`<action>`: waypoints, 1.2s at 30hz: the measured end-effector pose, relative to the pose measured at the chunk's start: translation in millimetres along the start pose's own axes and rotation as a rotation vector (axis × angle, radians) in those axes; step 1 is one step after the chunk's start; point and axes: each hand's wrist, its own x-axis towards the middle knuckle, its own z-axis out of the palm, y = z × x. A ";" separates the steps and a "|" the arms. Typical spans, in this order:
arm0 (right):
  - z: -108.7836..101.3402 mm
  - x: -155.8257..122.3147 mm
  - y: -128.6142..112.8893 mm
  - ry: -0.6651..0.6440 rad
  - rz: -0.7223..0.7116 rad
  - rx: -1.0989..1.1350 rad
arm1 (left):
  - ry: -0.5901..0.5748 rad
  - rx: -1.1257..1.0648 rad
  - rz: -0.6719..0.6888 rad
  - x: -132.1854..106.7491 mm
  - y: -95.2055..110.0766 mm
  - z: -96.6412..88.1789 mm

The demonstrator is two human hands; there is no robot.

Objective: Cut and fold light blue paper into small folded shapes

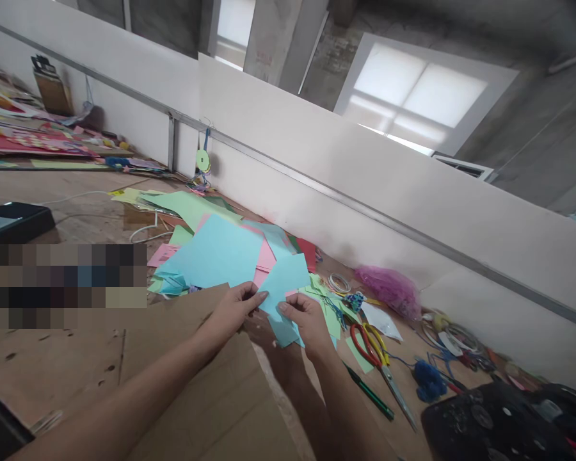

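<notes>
Two hands pinched one piece of light blue paper [288, 272], and both were yours. Your left hand [237, 304] gripped its left edge between thumb and fingers. Your right hand [304, 314] gripped its right edge the same way, a bit lower down. The paper was right in front of you, over the table [77, 368], and it was tilted. Under your left arm lay a flat brown cardboard [182, 378]. Just past your hands was a big blue sheet [216, 250], with pink paper [265, 257] peeking out beside it. Close to your right hand lay green paper scraps [333, 320]. Next came scissors [384, 370] with red and yellow handles, and a green pen [372, 394] near them. Farther right sat a fluffy blue ball [429, 380]. A pink net bundle [391, 291] rested by the white wall [297, 160].
</notes>
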 end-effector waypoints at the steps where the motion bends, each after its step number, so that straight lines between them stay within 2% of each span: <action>1: 0.3 -0.2 -0.1 -0.005 -0.002 0.026 | 0.005 0.023 0.033 0.3 0.0 -0.2; 5: 1.2 -1.0 0.2 -0.002 0.021 0.149 | 0.003 0.114 0.146 0.7 1.8 0.8; 9: -0.8 -0.3 0.4 0.026 0.029 0.190 | -0.086 0.079 0.151 -1.4 6.9 2.6; 11: -2.8 0.6 -0.7 0.032 -0.017 0.180 | -0.113 0.024 0.110 -4.0 11.0 2.1; 14: -6.2 1.7 -3.7 0.010 -0.101 0.126 | -0.154 -0.074 -0.025 -8.3 16.8 -0.6; 20: -10.3 -0.7 -12.6 -0.050 -0.216 -0.100 | -0.358 -0.062 -0.242 -10.7 16.4 -3.8; 23: -8.7 -4.2 -18.5 -0.065 -0.298 -0.131 | -0.413 -0.158 -0.291 -11.6 15.7 -1.2; 26: -5.1 -7.0 -22.7 -0.075 -0.328 -0.086 | -0.342 -0.306 -0.278 -10.5 16.2 1.1; 29: -0.6 -7.2 -23.9 -0.061 -0.243 0.021 | -0.228 -0.352 -0.229 -5.4 14.8 -0.3; 32: 2.4 -6.5 -22.8 -0.045 -0.123 0.166 | -0.140 -0.301 -0.132 0.2 11.4 -3.8; 36: 1.8 -6.9 -18.0 -0.146 0.014 0.219 | -0.033 -0.169 0.016 3.1 8.3 -4.8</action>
